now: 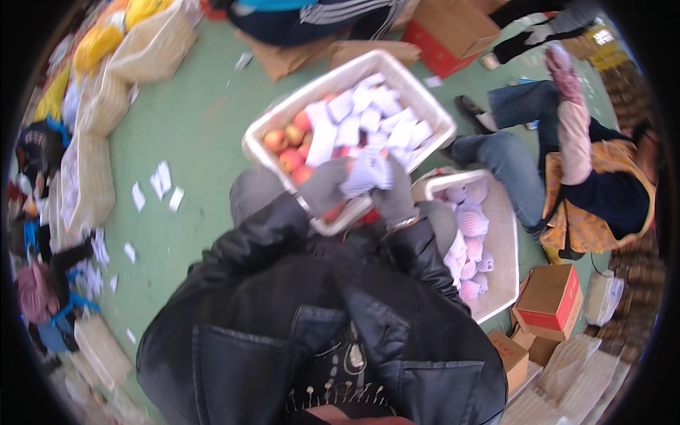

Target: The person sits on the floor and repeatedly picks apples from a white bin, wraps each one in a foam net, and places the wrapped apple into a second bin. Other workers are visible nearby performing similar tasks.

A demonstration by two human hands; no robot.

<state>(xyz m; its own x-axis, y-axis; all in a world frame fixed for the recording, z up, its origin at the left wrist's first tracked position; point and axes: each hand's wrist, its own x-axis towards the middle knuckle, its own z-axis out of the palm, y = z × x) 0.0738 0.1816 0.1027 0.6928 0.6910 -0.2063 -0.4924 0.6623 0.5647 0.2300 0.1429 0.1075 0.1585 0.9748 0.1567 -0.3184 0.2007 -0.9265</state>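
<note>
In front of me stands a white plastic crate (255, 139) holding red-yellow apples (290, 159) and a pile of flattened white foam net sleeves (385, 119). Over its near side, both of my hands, in grey gloves, grip one white foam sleeve (369, 171). My left hand (325, 187) is on the sleeve's left side and my right hand (394, 197) on its right. Blur and the gloves hide whether an apple is inside it. By my right knee, a second white crate (504, 255) contains several fruits in pink and white foam nets (473, 222).
On the right sits a person in a patterned orange vest (595, 212), legs close to both crates. Cardboard boxes (550, 297) lie at right; another box (451, 37) is ahead. Stacked white crates (93, 175) line the left. Loose foam pieces (161, 180) litter the green floor (186, 122).
</note>
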